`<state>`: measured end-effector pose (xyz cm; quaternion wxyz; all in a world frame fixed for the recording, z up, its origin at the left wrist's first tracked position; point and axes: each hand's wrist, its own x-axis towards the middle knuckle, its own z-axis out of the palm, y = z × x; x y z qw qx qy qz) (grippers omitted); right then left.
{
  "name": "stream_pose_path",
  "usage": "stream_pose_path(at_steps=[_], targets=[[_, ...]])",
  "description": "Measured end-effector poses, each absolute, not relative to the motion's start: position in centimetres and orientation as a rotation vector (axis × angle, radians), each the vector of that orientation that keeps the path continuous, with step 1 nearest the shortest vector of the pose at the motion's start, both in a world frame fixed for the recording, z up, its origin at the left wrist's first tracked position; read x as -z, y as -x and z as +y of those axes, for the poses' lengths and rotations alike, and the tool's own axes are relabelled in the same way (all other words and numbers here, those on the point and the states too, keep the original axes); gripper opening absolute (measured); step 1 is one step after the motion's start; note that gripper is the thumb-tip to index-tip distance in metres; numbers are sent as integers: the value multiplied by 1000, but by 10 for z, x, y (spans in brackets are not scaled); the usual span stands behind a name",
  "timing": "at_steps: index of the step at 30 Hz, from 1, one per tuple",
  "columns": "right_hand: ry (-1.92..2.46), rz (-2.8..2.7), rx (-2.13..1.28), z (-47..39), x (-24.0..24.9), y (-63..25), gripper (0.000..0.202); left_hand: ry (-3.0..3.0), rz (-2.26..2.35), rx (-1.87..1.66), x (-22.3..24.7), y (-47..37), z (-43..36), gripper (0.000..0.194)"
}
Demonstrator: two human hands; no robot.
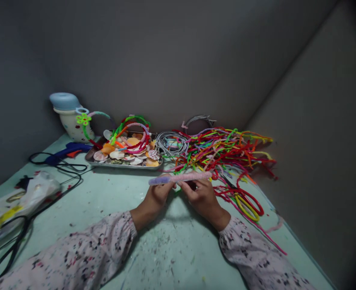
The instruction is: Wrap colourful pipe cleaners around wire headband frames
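Observation:
Between my two hands, just above the table, runs a fuzzy band wrapped in pipe cleaner (191, 176), purple at its left end and pale pink along the rest. My left hand (158, 195) is closed on the purple part, its fingers mostly hidden behind it. My right hand (200, 196) pinches the pink part near the middle, thumb toward the left hand. Beyond the hands lies a large heap of coloured pipe cleaners (223, 147). A coil of grey wire (172, 144) rests beside that heap.
A metal tray (123, 164) holds shells and several wrapped hoops. Left of it are a blue glue gun (66, 152) with a black cord and a cup with a blue lid (64, 101). Yellow-handled scissors (246, 207) lie at right, a plastic bag (42, 187) at left.

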<state>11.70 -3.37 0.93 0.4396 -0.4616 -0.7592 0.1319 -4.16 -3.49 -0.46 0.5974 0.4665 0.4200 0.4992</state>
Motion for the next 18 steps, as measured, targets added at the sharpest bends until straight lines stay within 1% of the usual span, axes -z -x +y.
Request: stream_pose_path(at_steps=[6,11,15,18], targets=[[1110,-1915,-379,-36,-19,-116,13,-1204,975,-1191,7,42,-33,20],[1151,-1947,-348,-34,-25,-119,12,-1334,1016,-1224,3,45,-33,16],[1147,-1943,-310,-33,-25,-119,12,-1267,1064,-1215,3,43,-34,22],[1155,-1935,-266,-33,-24,-118,13,-1150,1026,-1171,6,41,-33,22]])
